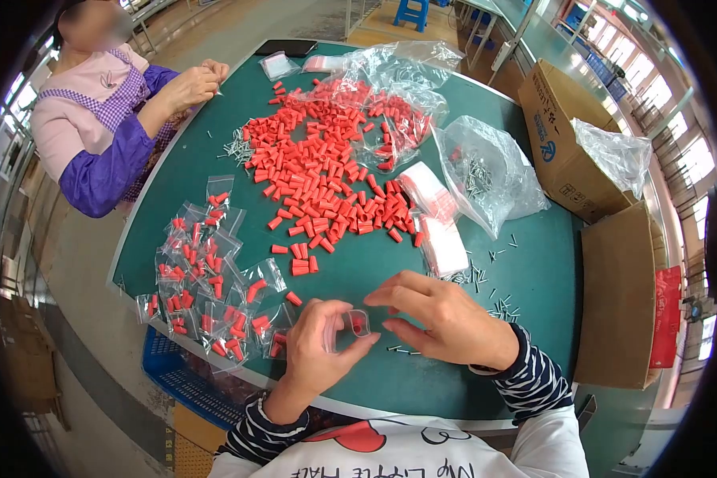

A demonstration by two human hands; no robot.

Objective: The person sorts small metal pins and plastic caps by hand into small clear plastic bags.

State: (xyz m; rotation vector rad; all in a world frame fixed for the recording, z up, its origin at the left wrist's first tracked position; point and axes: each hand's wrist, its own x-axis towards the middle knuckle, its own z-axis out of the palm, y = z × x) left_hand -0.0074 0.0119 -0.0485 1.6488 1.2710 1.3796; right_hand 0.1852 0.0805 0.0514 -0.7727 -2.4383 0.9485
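Observation:
My left hand (319,346) holds a small clear plastic bag (357,323) with its mouth spread, and something red shows inside it. Just right of the bag is my right hand (446,319), its thumb and fingers apart with nothing visible between them. Beyond both hands lies a large pile of red caps (319,179). Filled small bags (207,279) with red caps are heaped to the left. Stacks of flat empty bags (442,247) lie above my right hand. Loose screws (502,309) are scattered near my right wrist, and a few lie under that hand.
A large clear bag (486,179) holds screws at the right. Cardboard boxes (570,135) stand along the right edge of the green table (534,271). Another person (107,103) sits at the far left, both hands together. A blue basket (187,382) is below the table's left edge.

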